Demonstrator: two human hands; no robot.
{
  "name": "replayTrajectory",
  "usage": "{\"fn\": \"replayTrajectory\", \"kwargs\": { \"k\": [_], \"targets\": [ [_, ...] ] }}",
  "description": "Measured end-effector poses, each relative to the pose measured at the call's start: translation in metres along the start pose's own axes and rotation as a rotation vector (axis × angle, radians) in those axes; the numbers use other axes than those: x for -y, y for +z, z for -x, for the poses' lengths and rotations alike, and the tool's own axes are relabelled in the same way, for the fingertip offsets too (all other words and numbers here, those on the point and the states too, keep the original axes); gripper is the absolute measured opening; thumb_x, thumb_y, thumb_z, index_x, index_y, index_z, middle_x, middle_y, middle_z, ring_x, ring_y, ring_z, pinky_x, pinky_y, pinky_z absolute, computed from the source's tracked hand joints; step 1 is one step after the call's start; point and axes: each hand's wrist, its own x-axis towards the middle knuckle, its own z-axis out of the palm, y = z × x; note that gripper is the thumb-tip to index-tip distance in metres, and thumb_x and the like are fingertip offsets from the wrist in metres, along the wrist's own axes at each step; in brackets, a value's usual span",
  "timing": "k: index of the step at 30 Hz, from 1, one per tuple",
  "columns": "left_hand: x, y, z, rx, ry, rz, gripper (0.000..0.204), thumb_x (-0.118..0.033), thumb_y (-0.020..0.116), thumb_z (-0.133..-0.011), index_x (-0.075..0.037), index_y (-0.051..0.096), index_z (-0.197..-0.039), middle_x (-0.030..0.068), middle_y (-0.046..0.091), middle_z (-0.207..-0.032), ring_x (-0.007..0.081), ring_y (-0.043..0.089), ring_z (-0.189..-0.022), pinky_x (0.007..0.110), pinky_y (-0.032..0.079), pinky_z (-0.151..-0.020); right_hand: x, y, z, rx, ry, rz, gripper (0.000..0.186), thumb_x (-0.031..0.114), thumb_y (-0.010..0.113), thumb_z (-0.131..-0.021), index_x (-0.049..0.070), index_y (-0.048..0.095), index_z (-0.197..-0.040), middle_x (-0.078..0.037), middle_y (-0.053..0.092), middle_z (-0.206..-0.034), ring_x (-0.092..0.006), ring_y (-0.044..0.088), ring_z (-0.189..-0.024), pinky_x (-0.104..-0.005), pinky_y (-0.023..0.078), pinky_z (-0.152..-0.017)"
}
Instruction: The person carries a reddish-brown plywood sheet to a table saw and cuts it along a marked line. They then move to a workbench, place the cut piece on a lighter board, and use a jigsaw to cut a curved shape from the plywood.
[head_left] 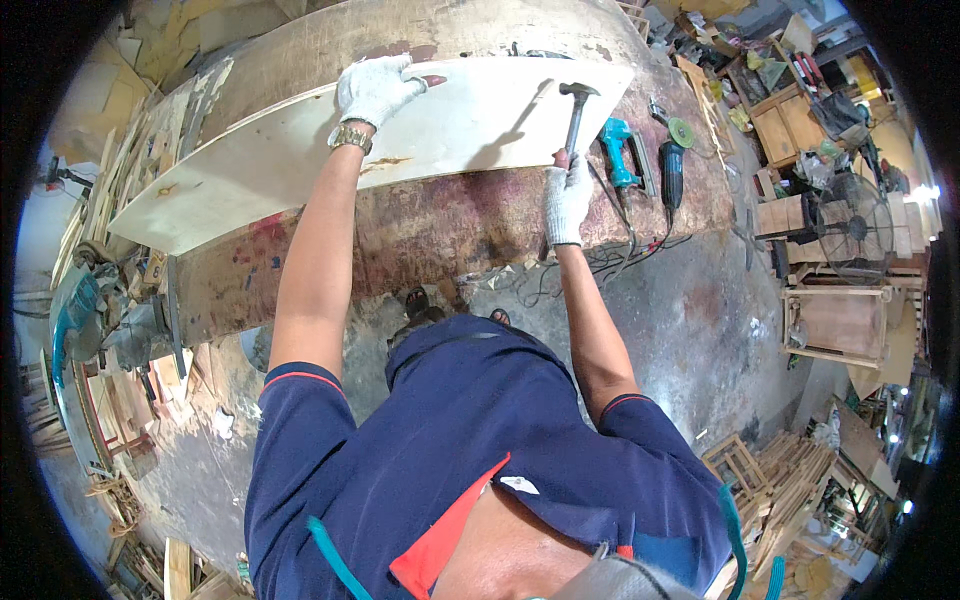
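Open board (300, 165) stretches between the left hand (375, 88) and the hammer (575, 110), nothing lying on it; a hand passes freely there; just right of the right hand (567, 198) a teal nail gun (620, 150) and an angle grinder (672, 160) crowd the workbench (430, 230) edge, cables (610, 260) trailing off below; the far left end is hemmed by stacked wood scraps (120, 180).

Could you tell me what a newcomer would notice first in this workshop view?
Most striking is the pale plywood board lying across the worn workbench in the upper middle, pinned by the gloved left hand. Just right of it, the gloved right hand grips a hammer raised over the board's right end. Beyond, on the bench's right side, lie a teal nail gun and an angle grinder.
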Motion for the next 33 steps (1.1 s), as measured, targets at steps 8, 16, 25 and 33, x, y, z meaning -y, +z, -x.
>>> {"fn": "replayTrajectory", "kwargs": {
  "k": [8,16,25,33],
  "targets": [
    [-0.003,0.007,-0.013,-0.034,0.026,0.027,0.069,-0.081,0.059,-0.079,-0.023,0.076,-0.112,0.0064,0.077,-0.101,0.0287,0.072,-0.095,0.045,0.054,-0.088,-0.056,0.035,0.006,-0.060,-0.133,0.294,0.025,0.026,0.055,-0.105,0.001,0.058,-0.106,-0.020,0.058,-0.062,-0.0302,0.057,-0.050,-0.0445,0.042,-0.048],
    [-0.008,0.004,-0.010,-0.038,0.042,0.028,0.071,-0.080,0.060,-0.079,-0.020,0.075,-0.115,0.0079,0.076,-0.106,0.0281,0.072,-0.099,0.042,0.056,-0.088,-0.054,0.031,0.007,-0.002,-0.003,0.205,0.026,0.026,0.058,-0.100,0.001,0.061,-0.107,-0.023,0.059,-0.071,-0.0333,0.053,-0.059,-0.0443,0.045,-0.059],
    [-0.017,-0.016,-0.001,0.096,-0.012,0.007,0.074,-0.082,0.057,-0.080,-0.021,0.075,-0.118,0.0048,0.075,-0.115,0.0287,0.070,-0.106,0.041,0.053,-0.094,-0.031,0.031,0.007,-0.143,0.245,0.036,0.029,0.026,0.059,-0.098,-0.001,0.061,-0.109,-0.023,0.061,-0.075,-0.0361,0.059,-0.066,-0.0446,0.048,-0.068],
    [-0.016,-0.011,-0.001,0.123,-0.034,-0.110,0.075,-0.082,0.049,-0.086,-0.023,0.071,-0.126,0.0031,0.075,-0.116,0.0242,0.071,-0.108,0.041,0.050,-0.099,-0.041,0.050,0.069,0.300,0.105,0.117,0.031,0.026,0.060,-0.096,0.000,0.066,-0.111,-0.023,0.070,-0.082,-0.0382,0.070,-0.073,-0.0464,0.053,-0.067]
  ]
}}
